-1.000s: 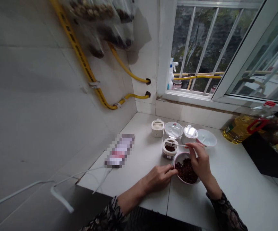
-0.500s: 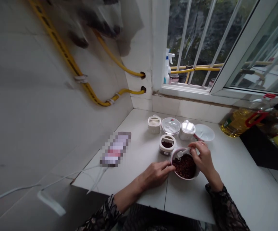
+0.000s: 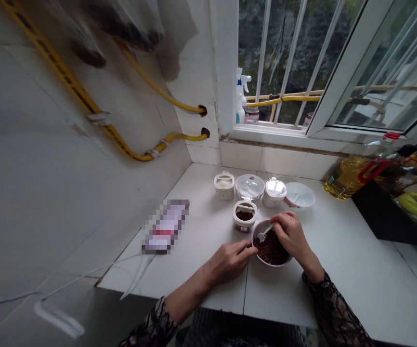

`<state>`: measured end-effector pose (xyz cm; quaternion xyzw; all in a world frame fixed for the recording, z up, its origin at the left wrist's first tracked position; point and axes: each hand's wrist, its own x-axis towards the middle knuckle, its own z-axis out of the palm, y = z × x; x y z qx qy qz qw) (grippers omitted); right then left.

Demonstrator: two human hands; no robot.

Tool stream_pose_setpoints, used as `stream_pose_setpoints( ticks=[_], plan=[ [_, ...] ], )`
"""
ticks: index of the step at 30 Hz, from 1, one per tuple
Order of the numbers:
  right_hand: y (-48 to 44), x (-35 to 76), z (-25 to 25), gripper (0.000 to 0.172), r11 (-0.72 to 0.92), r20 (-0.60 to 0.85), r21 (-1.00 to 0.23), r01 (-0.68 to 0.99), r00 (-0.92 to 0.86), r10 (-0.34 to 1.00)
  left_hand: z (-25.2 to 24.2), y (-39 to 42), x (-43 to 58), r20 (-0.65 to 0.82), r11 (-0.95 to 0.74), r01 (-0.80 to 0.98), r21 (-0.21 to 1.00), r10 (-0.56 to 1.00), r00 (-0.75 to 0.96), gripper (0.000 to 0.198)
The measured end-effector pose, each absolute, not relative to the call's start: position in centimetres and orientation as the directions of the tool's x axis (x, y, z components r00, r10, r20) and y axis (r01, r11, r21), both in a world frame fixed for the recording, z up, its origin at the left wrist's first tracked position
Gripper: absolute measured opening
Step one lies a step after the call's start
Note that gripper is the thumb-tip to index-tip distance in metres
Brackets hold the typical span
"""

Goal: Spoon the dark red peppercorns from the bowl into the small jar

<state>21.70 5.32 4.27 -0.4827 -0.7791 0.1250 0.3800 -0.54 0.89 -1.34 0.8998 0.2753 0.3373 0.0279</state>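
A bowl (image 3: 272,264) of dark red-brown, crumbly bits (image 3: 269,251) stands on the white tiled counter. My left hand (image 3: 232,260) grips its left rim between thumb and fingers. In my right hand (image 3: 291,234) is a small white spoon (image 3: 265,233), pinched by the handle over the bowl, its scoop down at the dark bits. Just behind the bowl sits a seasoning jar (image 3: 245,215) with its lid up and dark contents inside.
Behind are a jar of pale powder (image 3: 224,185), a lidded clear bowl (image 3: 250,187), another seasoning jar (image 3: 275,192) and a white bowl (image 3: 300,195). An oil bottle (image 3: 345,178) and black rack (image 3: 371,212) stand right. A blurred-out flat object (image 3: 167,226) with a cable lies left.
The spoon has dipped lower and its scoop now meets the dark bits. My right hand has shifted with it; my left hand stays on the rim. The whole view has moved slightly.
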Motion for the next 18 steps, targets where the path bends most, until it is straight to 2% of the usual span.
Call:
stream_pose_setpoints(
  ticks=[10, 18],
  plan=[
    [5.41, 22.21, 4.72, 0.018, 0.3, 0.325, -0.775, 0.556, -0.057, 0.944, -1.35, 0.85, -0.5, 0.618, -0.851, 0.469, 0.235, 0.504, 0.603, 0.03],
    [5.36, 22.27, 5.08, 0.018, 0.229, 0.254, -0.841, 0.49, -0.017, 0.967, -1.07, 0.83, -0.45, 0.613, -0.853, 0.462, 0.242, 0.504, 0.609, 0.033]
  ],
)
